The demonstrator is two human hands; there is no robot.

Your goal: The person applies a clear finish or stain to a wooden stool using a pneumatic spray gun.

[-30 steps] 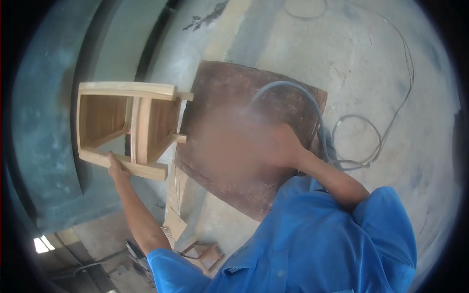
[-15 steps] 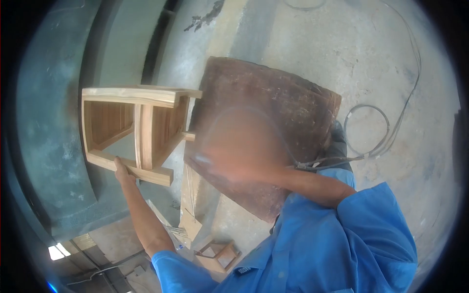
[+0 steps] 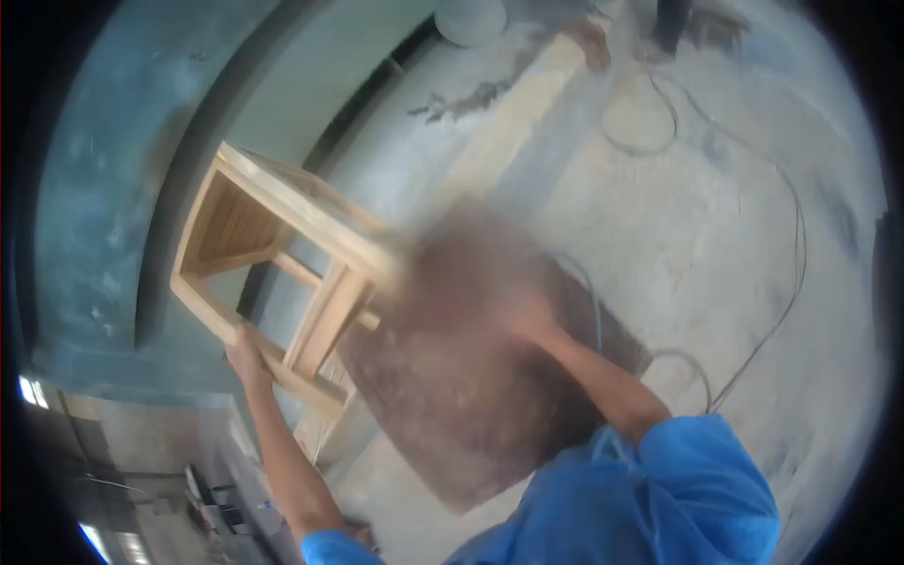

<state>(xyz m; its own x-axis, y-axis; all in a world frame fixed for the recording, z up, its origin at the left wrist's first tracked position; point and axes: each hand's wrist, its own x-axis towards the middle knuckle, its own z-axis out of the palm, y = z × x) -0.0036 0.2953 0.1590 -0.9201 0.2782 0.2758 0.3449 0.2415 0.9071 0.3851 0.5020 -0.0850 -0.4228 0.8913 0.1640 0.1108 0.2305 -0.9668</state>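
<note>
A pale wooden chair frame (image 3: 313,356) with a slatted panel is tilted at the left, its near end beside the brown mat. My left hand (image 3: 250,358) is closed around its lower rail. My right hand (image 3: 529,315) is over the brown mat (image 3: 443,414), to the right of the chair frame. Blur covers the fingers of that hand, so whether they hold anything cannot be made out. Close to the right hand, a thin grey hose (image 3: 595,301) curves past.
A long cable (image 3: 799,245) loops over the concrete floor (image 3: 716,235) on the right. A green wall-like surface (image 3: 104,207) stands at the left. At the top, a round pale object (image 3: 470,21) and a person's dark-clad leg (image 3: 670,24) show.
The view has turned, so the far floor shows more. The chair frame appears more tilted, still in my left hand. My right hand appears farther right, away from the chair frame's near end.
</note>
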